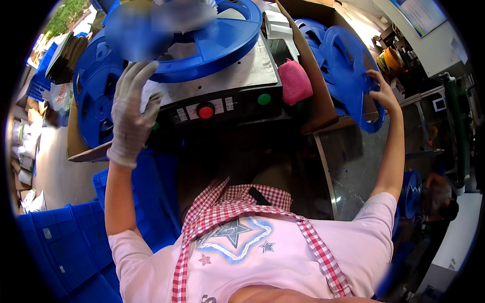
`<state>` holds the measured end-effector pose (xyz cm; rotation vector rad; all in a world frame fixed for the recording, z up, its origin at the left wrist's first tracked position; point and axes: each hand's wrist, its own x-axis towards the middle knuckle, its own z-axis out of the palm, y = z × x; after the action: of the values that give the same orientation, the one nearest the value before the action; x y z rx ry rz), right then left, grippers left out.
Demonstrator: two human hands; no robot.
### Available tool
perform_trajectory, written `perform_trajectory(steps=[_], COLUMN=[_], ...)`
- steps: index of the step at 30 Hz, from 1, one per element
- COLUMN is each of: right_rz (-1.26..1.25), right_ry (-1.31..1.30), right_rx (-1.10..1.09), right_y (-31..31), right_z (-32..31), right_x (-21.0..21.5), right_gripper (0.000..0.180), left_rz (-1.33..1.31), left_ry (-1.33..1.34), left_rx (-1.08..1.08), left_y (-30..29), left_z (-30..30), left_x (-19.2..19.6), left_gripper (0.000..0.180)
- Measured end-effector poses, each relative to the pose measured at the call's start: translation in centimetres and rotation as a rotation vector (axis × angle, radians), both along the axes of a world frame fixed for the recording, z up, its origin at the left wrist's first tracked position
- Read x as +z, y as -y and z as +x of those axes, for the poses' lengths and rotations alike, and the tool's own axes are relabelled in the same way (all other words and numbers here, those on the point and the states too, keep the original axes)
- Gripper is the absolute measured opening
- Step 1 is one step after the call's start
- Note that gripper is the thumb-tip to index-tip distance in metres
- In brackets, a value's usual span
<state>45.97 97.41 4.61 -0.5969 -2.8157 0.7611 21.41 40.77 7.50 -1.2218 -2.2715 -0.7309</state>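
Observation:
My left hand, in a pale knitted glove, is raised with its fingers stretched out and its thumb apart. Its fingertips are at the near left rim of a large blue plastic reel lying flat on a machine; whether they touch it I cannot tell. A blurred round blue part sits over the reel's left side. Bare, my right hand pinches the edge of another blue reel piece, tilted over a cardboard box at the right. Behind it in the box are more blue reel pieces.
The machine's metal top carries a front panel with a red knob and a green button. A pink bundle sits beside it. Another box of blue reels stands left, above blue crates. A person is at far right.

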Motion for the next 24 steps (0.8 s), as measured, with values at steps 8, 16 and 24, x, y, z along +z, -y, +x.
perform_trajectory(steps=[8,16,24], right_rz=[0.350,0.194,-0.007], right_ry=[0.019,0.519,0.234], right_rx=[0.156,-0.468,-0.513], right_y=[6.9,12.8,10.1], right_z=[2.6,-0.3,-0.4], right_x=[-4.7,-2.7,-7.7], right_gripper=[0.039,0.076,0.081], left_rz=[-0.269,-0.335,-0.307], left_ry=[-0.203,-0.598,-0.712], left_rx=[-0.077,0.048,0.210], left_y=[-3.1,-3.9,5.5], left_z=[-4.8,-7.8,-5.9], left_x=[-2.0,-3.1,0.0], left_gripper=[0.041,0.030,0.029])
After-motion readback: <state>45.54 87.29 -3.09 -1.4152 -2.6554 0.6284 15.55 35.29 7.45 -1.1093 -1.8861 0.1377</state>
